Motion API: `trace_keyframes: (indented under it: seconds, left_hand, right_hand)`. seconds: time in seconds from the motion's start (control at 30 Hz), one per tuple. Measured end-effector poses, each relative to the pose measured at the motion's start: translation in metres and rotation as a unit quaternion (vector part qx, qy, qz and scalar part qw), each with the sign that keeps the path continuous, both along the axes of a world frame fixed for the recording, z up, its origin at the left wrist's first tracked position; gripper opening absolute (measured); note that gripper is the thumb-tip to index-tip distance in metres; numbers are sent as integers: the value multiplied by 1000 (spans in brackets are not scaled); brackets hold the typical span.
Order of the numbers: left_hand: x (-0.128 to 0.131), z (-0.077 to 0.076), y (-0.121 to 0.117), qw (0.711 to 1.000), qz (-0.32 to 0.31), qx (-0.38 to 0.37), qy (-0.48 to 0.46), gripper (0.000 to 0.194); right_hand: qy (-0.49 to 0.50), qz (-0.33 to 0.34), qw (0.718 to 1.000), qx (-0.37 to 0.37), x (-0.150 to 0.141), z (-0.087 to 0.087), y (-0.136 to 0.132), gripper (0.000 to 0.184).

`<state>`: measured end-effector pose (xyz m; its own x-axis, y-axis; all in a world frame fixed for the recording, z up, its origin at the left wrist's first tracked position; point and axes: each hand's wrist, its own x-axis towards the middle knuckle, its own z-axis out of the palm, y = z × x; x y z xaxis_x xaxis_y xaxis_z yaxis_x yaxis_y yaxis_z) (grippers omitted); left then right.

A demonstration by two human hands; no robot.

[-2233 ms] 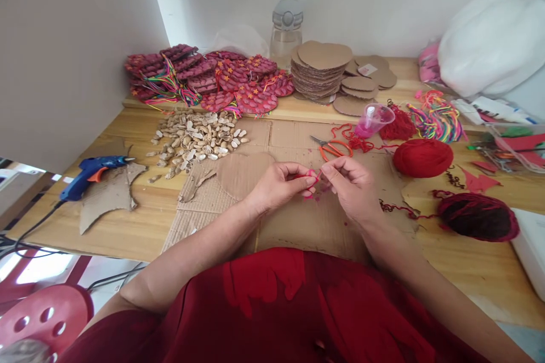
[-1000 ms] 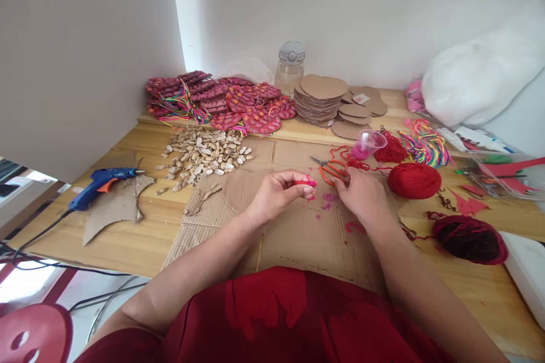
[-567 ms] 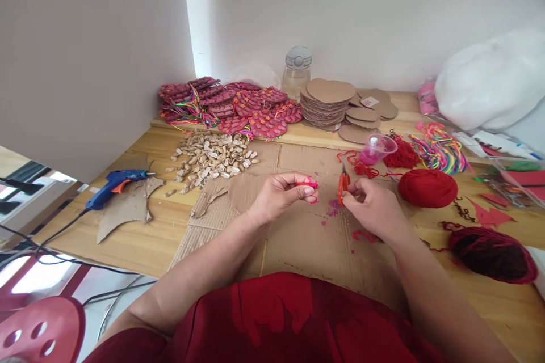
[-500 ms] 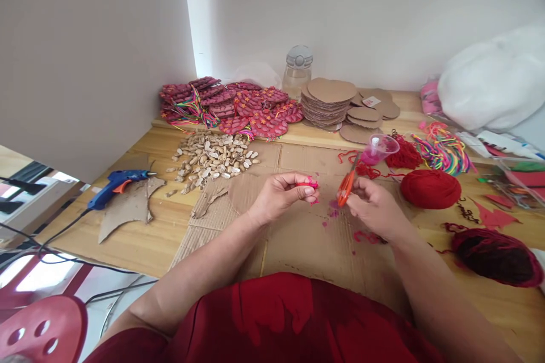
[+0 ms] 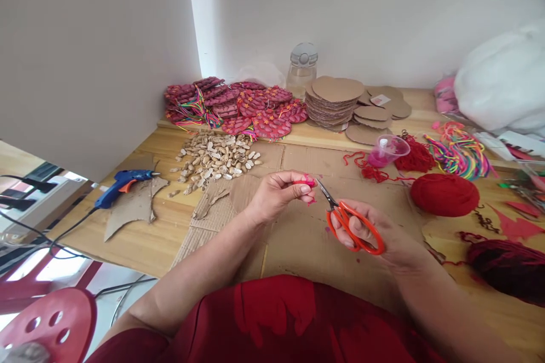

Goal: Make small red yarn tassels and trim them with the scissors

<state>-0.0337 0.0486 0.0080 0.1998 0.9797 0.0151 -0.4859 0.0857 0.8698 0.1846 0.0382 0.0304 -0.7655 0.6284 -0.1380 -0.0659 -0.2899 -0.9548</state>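
My left hand (image 5: 281, 195) pinches a small bundle of pink-red yarn (image 5: 310, 182) between thumb and fingers, above the cardboard sheet (image 5: 298, 249). Loose ends of the yarn stick out above and below the fingertips. Orange-handled scissors (image 5: 355, 227) are in my right hand (image 5: 383, 232), with fingers and thumb through the loops. Their dark blades point up and left, and the tips are at or very near the yarn. Whether the tips touch it I cannot tell.
Peanut shells (image 5: 221, 159) lie in a heap at left, near a blue glue gun (image 5: 128, 184). Along the back are decorated red pieces (image 5: 264, 108) and stacked cardboard shapes (image 5: 334, 99). A plastic cup (image 5: 387, 150), a red yarn ball (image 5: 445, 194) and a dark red yarn ball (image 5: 506, 266) stand at right.
The scissors have turned in my right hand, from pointing upward to pointing left, and the blades have come up to the yarn. My left hand keeps its pinch nearly in place.
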Motion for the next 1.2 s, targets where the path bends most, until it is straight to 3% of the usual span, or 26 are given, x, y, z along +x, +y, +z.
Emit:
trace_keyframes:
  seconds: [0.17,0.47,0.77,1.2]
  left_hand:
    - [0,2,-2,1000,1,-17,-8,26]
    - [0,11,-5,999,-12,-25,-29,26]
    - [-2,8,-4,999,-27,-11,-33,20]
    - [-4,6,-5,999,-40,-9,-13,29]
  right_hand:
    - [-30,27,999,14,0,-4,0,35]
    - [-48,7,998,41,-3,3,-4,54]
    - [-47,19,998,47,0,1,-2,53]
    - [-57,13,998,37,5,1,-2,53]
